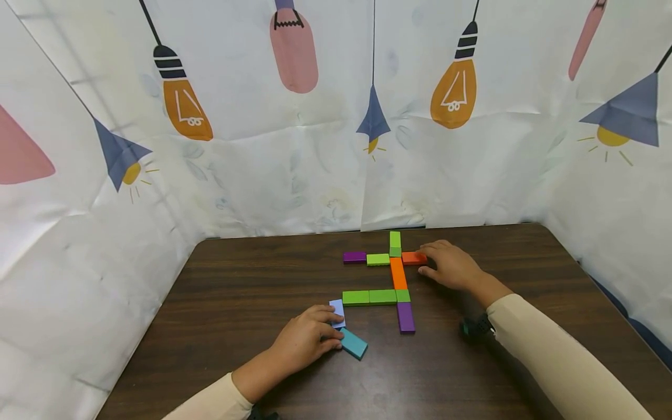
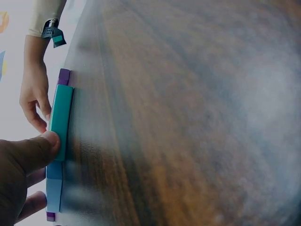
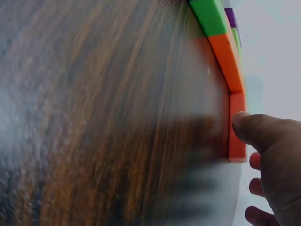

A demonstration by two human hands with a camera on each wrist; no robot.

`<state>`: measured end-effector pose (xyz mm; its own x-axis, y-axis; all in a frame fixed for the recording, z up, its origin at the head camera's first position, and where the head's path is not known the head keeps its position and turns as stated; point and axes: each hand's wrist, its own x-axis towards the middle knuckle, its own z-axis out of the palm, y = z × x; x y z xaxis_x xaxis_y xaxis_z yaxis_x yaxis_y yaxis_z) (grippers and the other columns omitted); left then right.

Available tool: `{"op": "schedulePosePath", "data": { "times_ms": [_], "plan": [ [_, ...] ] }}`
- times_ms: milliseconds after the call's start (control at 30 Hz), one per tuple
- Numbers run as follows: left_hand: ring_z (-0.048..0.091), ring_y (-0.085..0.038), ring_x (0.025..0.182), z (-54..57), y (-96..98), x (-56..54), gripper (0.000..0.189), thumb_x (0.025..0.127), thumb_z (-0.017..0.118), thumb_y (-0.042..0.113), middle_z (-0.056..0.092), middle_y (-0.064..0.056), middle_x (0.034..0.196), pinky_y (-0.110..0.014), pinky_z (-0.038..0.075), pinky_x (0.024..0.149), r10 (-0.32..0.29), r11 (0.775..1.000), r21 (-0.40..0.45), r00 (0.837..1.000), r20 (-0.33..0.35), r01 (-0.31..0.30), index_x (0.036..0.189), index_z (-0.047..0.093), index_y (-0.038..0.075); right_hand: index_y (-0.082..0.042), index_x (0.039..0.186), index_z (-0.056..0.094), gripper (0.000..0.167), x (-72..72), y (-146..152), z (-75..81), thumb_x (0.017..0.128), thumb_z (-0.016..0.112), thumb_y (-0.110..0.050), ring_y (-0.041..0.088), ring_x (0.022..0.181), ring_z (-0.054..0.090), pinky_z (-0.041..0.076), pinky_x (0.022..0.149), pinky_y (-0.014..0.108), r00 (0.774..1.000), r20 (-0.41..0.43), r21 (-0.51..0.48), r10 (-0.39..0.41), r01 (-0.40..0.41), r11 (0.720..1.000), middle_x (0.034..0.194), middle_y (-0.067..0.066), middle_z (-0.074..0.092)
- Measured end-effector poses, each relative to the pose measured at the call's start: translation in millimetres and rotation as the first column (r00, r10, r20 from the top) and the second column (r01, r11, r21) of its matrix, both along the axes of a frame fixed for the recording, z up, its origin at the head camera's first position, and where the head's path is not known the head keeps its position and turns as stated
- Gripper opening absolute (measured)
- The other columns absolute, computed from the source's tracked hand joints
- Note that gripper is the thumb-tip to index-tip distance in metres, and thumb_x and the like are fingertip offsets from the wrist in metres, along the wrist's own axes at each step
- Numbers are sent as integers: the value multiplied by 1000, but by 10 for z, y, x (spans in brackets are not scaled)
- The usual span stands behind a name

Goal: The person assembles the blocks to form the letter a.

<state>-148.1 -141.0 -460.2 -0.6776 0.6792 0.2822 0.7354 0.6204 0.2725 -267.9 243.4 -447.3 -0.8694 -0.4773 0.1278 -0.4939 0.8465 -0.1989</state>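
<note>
At the table's near middle, my left hand [image 1: 306,340] has its thumb against the end of a teal block [image 1: 354,344]. Its other fingers reach over a light blue block [image 1: 338,313], which meets the teal one at an angle. In the left wrist view the thumb lies on the teal block's [image 2: 60,120] side. My right hand [image 1: 454,267] pinches the right end of a red-orange block [image 1: 412,258] with thumb and index finger. That block lies against the top of an orange block [image 1: 398,274]. In the right wrist view the thumb covers part of the red-orange block [image 3: 237,103].
Green blocks [image 1: 369,298] run leftward from the orange one's near end, with a purple block [image 1: 406,318] below. Above stand a light green upright [image 1: 395,244], a lime block [image 1: 378,260] and a dark purple block [image 1: 354,258]. A printed curtain [image 1: 315,175] borders the brown table [image 1: 236,280].
</note>
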Motion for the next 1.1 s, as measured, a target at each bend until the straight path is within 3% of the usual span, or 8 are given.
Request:
{"op": "schedulePosePath", "data": {
  "times_ms": [300, 567, 900, 1100],
  "plan": [
    [59, -26, 127, 0, 10, 0, 15, 86, 84, 28, 71, 1, 124, -47, 57, 90, 16, 1000, -11, 1000, 10, -16, 97, 85, 18, -7, 127, 70, 36, -60, 54, -49, 96, 75, -25, 37, 128, 52, 44, 104, 57, 1000, -10, 14, -10, 10, 1000, 132, 13, 65],
    [59, -26, 126, 3, 8, 2, 14, 86, 85, 26, 71, 1, 123, -48, 57, 89, 12, 1000, -10, 1000, 12, -12, 97, 85, 18, -15, 109, 74, 18, -40, 158, -72, 92, 77, -21, 27, 101, 61, 56, 80, 48, 997, -35, 32, -69, 70, 997, 105, 2, 71],
    [60, -26, 125, 11, -16, -18, 13, 86, 86, 23, 71, 1, 123, -44, 57, 90, -21, 1000, -18, 1000, -9, 21, 98, 85, 19, -15, 114, 75, 25, 151, 323, -24, 92, 78, -25, 29, 108, 59, 56, 72, 48, 992, -91, -32, -87, 85, 996, 112, 5, 70],
    [60, -26, 125, -7, -15, -15, 14, 85, 86, 23, 71, 0, 122, -43, 57, 91, -20, 1000, -12, 1000, -10, 19, 98, 85, 18, -14, 112, 76, 25, 276, 335, 39, 88, 82, -23, 26, 104, 60, 53, 58, 38, 984, -164, -96, -66, 51, 994, 111, 5, 71]
  ]
}}
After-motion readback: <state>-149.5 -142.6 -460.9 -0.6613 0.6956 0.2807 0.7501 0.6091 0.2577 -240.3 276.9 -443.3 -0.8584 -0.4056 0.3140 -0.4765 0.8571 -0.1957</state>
